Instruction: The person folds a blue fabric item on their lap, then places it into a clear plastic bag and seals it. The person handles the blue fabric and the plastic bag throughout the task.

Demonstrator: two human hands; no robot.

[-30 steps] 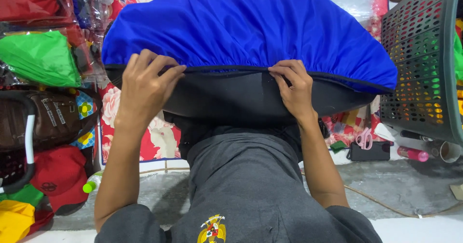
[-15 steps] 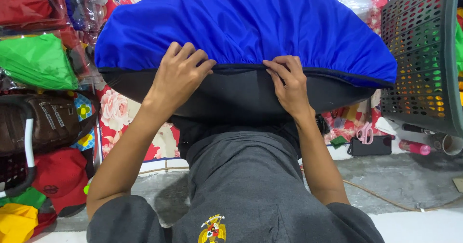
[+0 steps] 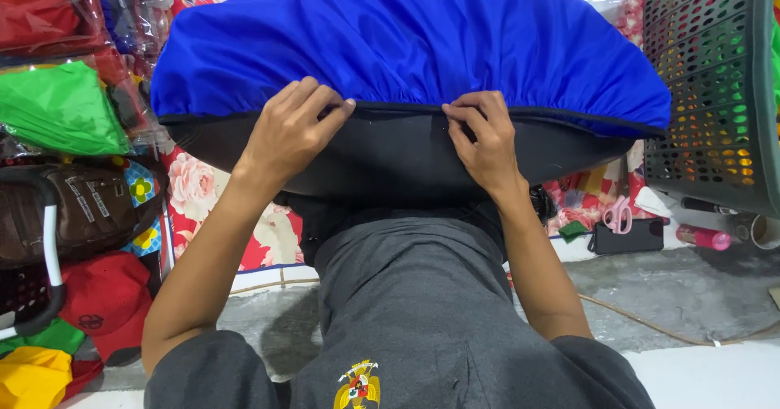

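I have a big rounded cushion-like thing resting on my lap, its far side wrapped in a bright blue cover (image 3: 422, 43) with a gathered dark hem, its near side a bare black base (image 3: 390, 157) facing me. My left hand (image 3: 288, 133) lies on the black base just below the hem, fingers bent and close together, their tips pressed on the edge of the blue cover a little left of the middle; I cannot tell whether any fabric is pinched under them. My right hand (image 3: 486, 141) sits just right of the middle, curled tight, thumb and fingertips nipping the hem where blue meets black. The two hands are near each other but apart, with a short stretch of hem between them. My grey trousers (image 3: 422, 320) fill the near part of the view. To the far right stands a grey plastic basket (image 3: 715, 84) with a perforated wall, and near its foot lie pink scissors (image 3: 619, 214) on a black pouch. On the left are a green cloth bundle (image 3: 61, 108), a brown bag (image 3: 81, 210) and a red cap (image 3: 106, 295), all on a floral mat (image 3: 203, 198).
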